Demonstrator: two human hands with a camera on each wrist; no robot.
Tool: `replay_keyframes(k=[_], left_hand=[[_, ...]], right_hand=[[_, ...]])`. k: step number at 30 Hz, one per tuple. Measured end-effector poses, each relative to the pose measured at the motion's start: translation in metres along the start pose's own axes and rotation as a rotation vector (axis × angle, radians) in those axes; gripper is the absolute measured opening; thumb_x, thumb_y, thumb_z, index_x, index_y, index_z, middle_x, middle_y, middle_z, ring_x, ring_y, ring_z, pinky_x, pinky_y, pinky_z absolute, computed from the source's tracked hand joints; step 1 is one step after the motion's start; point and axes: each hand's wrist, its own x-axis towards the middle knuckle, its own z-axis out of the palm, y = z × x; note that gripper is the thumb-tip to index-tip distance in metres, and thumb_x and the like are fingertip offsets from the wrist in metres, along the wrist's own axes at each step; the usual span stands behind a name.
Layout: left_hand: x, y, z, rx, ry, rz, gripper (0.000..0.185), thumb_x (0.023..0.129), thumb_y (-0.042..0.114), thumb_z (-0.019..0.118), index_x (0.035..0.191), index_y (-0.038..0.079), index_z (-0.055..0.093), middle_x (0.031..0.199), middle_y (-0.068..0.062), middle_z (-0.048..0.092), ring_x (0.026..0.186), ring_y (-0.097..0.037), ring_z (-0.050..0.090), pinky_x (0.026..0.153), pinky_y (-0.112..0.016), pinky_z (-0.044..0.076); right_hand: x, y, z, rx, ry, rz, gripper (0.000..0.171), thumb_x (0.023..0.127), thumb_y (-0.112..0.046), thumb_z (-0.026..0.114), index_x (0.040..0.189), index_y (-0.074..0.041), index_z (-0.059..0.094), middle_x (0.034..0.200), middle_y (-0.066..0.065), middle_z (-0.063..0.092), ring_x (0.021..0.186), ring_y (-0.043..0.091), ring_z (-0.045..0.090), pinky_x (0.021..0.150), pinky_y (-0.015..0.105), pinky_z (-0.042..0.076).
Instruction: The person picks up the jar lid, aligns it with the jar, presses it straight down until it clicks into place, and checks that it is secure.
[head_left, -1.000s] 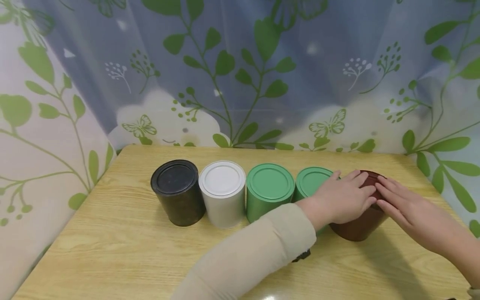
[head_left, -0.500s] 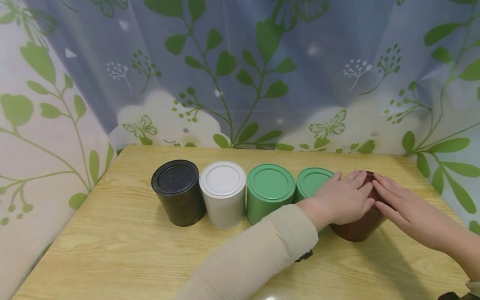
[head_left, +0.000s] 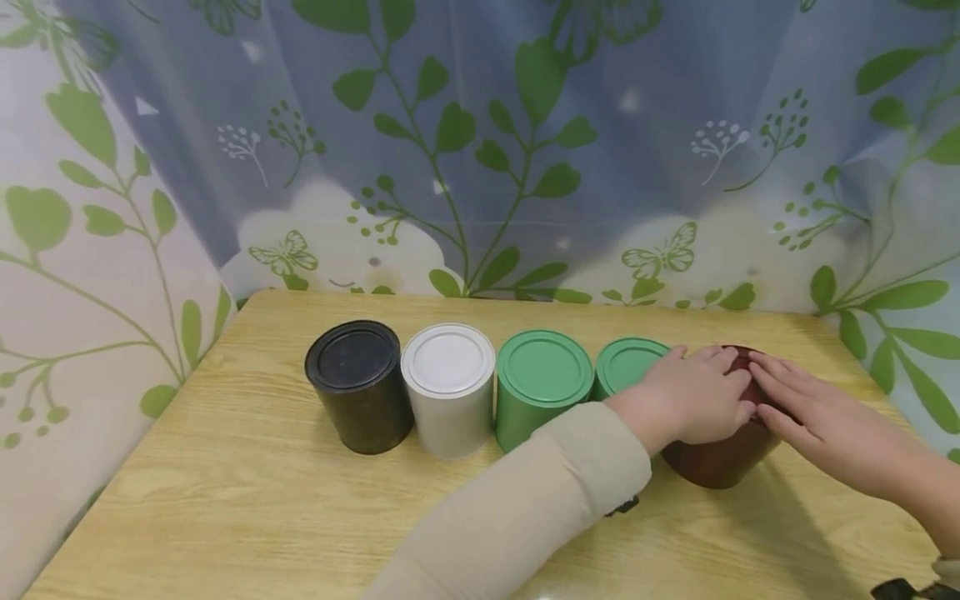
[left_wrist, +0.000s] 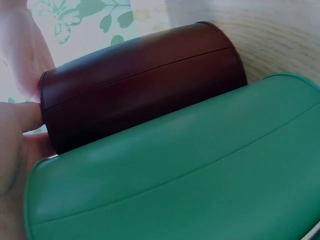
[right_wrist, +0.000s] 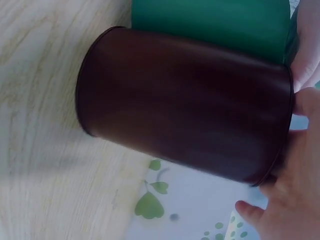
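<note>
A brown cylindrical can stands upright at the right end of a row on the table. My left hand reaches across in a cream sleeve, its fingers lying over the left part of the brown lid. From the right, my right hand rests its nearly straight fingers on the lid's other side. The fingertips of both hands come close together over the top, hiding much of it. Beside the brown can is a green can, partly covered by my left hand and forearm. In the right wrist view the brown can's side shows whole.
Another green can, a white can and a black can continue the row leftward, all lidded. They stand on a wood-grain table. A leaf-patterned curtain hangs behind the table and along its sides.
The head view has drifted slightly. Both hands stay on the brown can's lid, and the cans keep their places.
</note>
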Motion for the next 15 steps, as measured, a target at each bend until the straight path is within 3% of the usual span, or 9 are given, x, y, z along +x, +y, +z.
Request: replay_keyframes(k=[5,9,15], left_hand=[[-0.002,0.004,-0.005,-0.031,-0.075,-0.039,0.051,0.096,0.058,0.014,0.144,0.047,0.000,0.150,0.025,-0.008,0.136,0.003,-0.008,0.112,-0.030,0.005],[-0.005,0.004,-0.008,-0.067,-0.133,-0.078,0.053,0.094,0.059,0.012,0.142,0.048,-0.008,0.148,0.027,-0.014,0.135,0.006,-0.011,0.112,-0.031,0.004],[-0.008,0.004,-0.013,-0.095,-0.183,-0.121,0.056,0.094,0.060,0.013,0.142,0.044,-0.013,0.146,0.029,-0.017,0.133,0.008,-0.014,0.112,-0.030,0.002]], right_hand=[[-0.002,0.005,0.003,0.007,-0.005,-0.031,0.057,0.103,-0.025,0.036,0.145,0.008,0.015,0.151,0.028,0.005,0.137,0.041,-0.005,0.110,0.044,-0.008],[-0.002,0.007,0.001,0.110,-0.079,0.008,0.058,0.104,-0.026,0.031,0.147,0.003,0.005,0.152,0.024,-0.007,0.136,0.040,-0.015,0.107,0.053,-0.010],[0.000,0.005,-0.002,0.173,-0.111,0.018,0.059,0.104,-0.026,0.032,0.147,0.003,0.004,0.151,0.026,-0.006,0.135,0.044,-0.013,0.103,0.061,-0.009]])
